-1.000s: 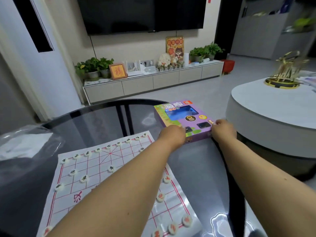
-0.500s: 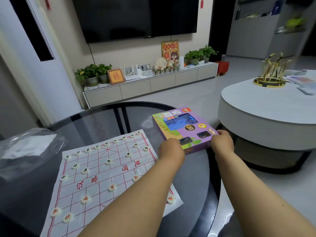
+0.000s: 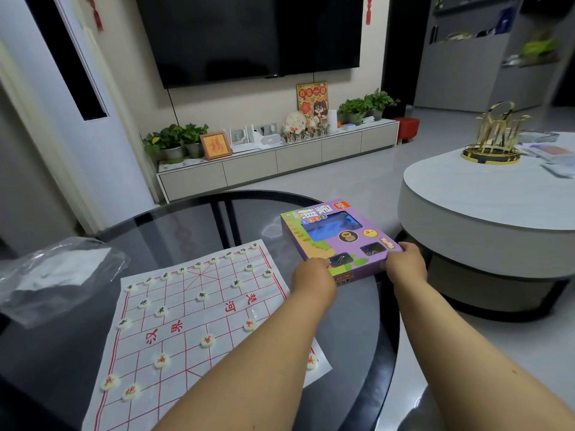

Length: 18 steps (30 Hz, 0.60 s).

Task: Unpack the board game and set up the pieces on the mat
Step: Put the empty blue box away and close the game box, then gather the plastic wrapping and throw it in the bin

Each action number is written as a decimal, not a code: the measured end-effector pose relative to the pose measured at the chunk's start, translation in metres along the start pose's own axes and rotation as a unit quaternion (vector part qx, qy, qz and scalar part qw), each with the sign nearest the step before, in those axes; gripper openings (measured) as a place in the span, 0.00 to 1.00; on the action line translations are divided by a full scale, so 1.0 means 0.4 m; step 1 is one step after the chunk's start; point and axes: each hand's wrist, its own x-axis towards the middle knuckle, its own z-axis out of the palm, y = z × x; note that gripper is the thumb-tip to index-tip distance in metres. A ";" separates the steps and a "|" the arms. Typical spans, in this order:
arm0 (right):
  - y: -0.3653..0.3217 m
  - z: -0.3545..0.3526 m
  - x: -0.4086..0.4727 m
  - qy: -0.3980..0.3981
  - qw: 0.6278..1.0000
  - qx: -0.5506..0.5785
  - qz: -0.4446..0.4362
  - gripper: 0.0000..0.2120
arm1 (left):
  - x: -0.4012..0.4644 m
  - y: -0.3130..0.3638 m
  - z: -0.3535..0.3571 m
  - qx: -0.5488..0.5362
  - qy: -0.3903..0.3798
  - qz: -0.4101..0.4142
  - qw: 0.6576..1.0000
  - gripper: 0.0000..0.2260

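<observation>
Left hand: we see our left hand (image 3: 312, 276) gripping the near left corner of the purple game box (image 3: 337, 241), fingers curled over its near edge
Right hand: our right hand (image 3: 406, 262) grips the near right corner of the same box, fingers curled round the edge; our two hands sit apart, one at each near corner
Game box: we hold it at the far right part of the round dark glass table (image 3: 193, 225), close to the rim, just beside the far right corner of the mat; we cannot tell whether its base rests on the glass or is lifted slightly; it is closed, with a blue window in the lid and two smaller dark windows near our hands
Mat: we see the white mat (image 3: 193, 325) with its red grid lying flat on the glass, left of the box
Pieces: round white pieces (image 3: 202, 296) stand on the grid, dark-marked ones on the far half, red-marked ones on the near half; our left forearm hides part of the near right area
Plastic bag: a clear crumpled bag (image 3: 56, 275) lies at the left edge of the table, apart from the mat
Beyond: a pale oval table (image 3: 485, 206) stands to the right, carrying a gold ornament (image 3: 494, 135)
</observation>
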 end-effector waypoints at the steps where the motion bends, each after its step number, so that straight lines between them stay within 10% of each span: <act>1: 0.001 0.001 0.002 0.001 1.000 -0.003 -0.001 0.19 | -0.001 0.000 0.000 0.005 0.000 0.000 1.000 0.18; 18: -0.074 0.062 -0.070 0.032 0.921 -0.323 -0.217 0.14 | -0.008 0.005 -0.019 0.176 0.011 0.063 0.982 0.16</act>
